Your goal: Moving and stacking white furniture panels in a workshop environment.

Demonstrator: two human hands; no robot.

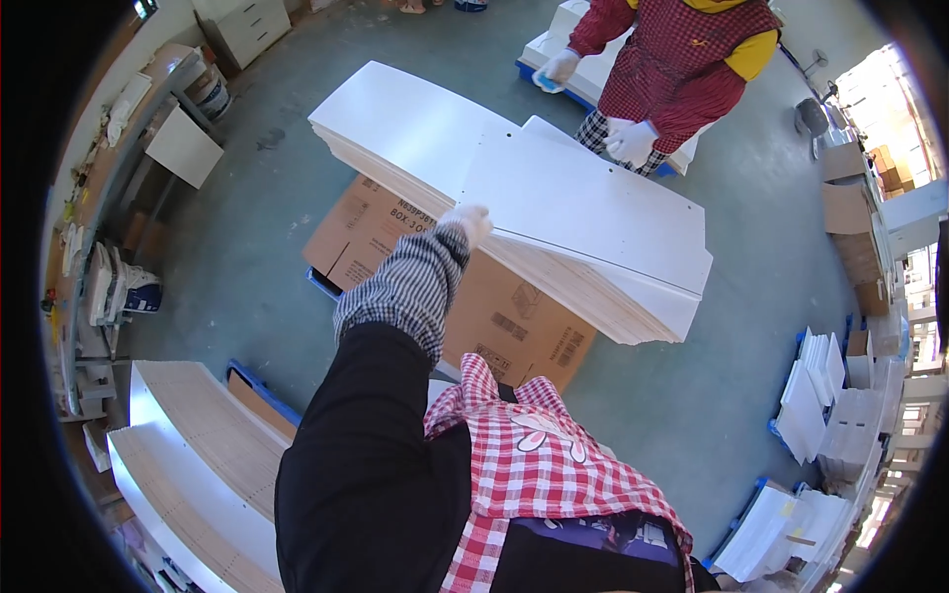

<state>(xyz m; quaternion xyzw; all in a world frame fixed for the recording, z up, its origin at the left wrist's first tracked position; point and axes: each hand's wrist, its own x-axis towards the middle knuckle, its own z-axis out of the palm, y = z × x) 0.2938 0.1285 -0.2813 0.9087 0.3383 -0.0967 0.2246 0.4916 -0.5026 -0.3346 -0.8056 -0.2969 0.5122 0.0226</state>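
My left hand (469, 223), in a white glove, is closed at the near edge of a white panel (583, 203). This panel has small dark holes and lies on top of a tall stack of white panels (405, 109), turned slightly askew to it. Beneath the stack is a brown cardboard sheet (524, 314) with dark print. The striped sleeve cover and black sleeve of my left arm reach up from below. My fingertips are partly hidden by the glove's curl. My right hand is not in view.
Across the stack stands a person in a red checked apron (682, 49), white gloved, with something blue in one hand. More panel stacks (188, 435) stand at the lower left and on blue pallets (811, 395) at right. A workbench (109, 168) lines the left wall.
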